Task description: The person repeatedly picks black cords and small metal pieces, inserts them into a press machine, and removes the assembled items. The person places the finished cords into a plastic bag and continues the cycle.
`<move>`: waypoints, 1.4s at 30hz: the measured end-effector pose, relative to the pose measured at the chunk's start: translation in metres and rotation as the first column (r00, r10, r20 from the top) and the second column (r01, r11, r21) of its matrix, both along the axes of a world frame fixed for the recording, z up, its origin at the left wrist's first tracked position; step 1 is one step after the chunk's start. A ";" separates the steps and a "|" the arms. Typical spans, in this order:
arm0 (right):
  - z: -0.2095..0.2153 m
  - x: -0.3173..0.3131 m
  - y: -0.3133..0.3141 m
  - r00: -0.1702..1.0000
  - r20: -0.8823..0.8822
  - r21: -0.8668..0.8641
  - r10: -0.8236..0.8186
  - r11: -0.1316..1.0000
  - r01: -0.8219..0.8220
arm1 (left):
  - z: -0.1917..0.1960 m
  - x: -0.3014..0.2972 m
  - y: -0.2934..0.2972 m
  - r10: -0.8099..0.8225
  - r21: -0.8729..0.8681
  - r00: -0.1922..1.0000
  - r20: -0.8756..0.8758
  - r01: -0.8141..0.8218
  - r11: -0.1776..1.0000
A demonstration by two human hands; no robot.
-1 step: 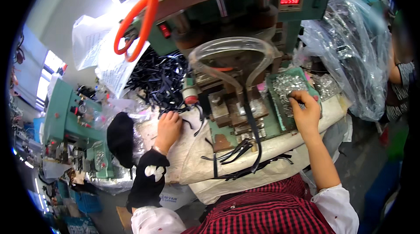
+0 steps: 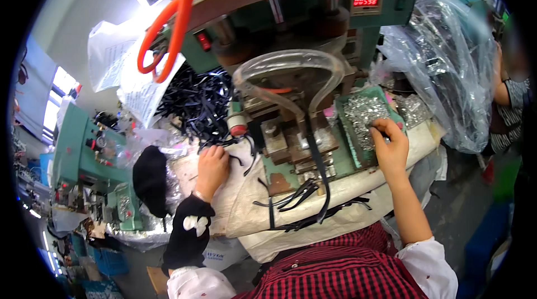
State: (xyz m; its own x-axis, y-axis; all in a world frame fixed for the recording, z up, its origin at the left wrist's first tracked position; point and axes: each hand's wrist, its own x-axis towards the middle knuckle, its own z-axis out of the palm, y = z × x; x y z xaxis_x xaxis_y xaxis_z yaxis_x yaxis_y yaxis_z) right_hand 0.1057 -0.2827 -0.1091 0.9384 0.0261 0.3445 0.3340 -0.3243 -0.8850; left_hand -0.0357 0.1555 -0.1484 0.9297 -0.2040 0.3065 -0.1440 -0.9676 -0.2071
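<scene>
My left hand (image 2: 212,170) rests on the pale cloth at the near edge of a heap of black straps (image 2: 197,95). Its fingers are bent and close together, and whatever lies under them is hidden. Over a green tray (image 2: 354,151) of small silvery metal pieces (image 2: 363,111), my right hand (image 2: 391,145) pinches thumb and forefinger together at the tray's right side; what is between the tips is too small to name. Between my hands stands a green press (image 2: 363,19), with one black strap (image 2: 319,167) hanging forward from its metal fixture (image 2: 313,145).
Several loose black straps (image 2: 299,195) lie along the cloth-covered front edge. A red button (image 2: 238,129) sits left of the fixture, a clear tube (image 2: 288,57) arches above it. Clear plastic bags (image 2: 442,69) bulge at the right; another person's arm (image 2: 502,92) shows beyond.
The whole view has shifted slightly, so the press appears a little further left. Both hands keep nearly the same places, the left by the straps and the right over the tray.
</scene>
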 end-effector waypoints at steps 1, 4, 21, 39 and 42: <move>-0.001 -0.005 -0.009 0.997 -0.066 0.086 -0.032 0.996 0.037 | -0.006 0.002 -0.008 0.039 -0.081 0.998 0.044 -0.036 0.996; 0.013 -0.019 -0.011 0.991 -0.097 0.200 0.091 0.977 -0.070 | 0.005 0.002 -0.040 0.159 -0.326 0.970 0.186 -0.092 0.941; 0.082 -0.034 0.097 0.886 -0.035 0.340 0.463 0.839 -0.425 | 0.169 0.033 -0.162 0.167 -0.790 0.789 0.592 0.525 0.317; 0.002 0.034 -0.005 0.907 0.415 -0.398 -0.071 0.882 0.251 | 0.114 0.035 -0.210 -0.451 -0.218 0.700 0.553 0.644 0.733; -0.010 0.035 -0.008 0.977 0.190 -0.387 -0.100 0.907 0.168 | 0.111 0.040 -0.207 -0.455 -0.191 0.661 0.596 0.668 0.720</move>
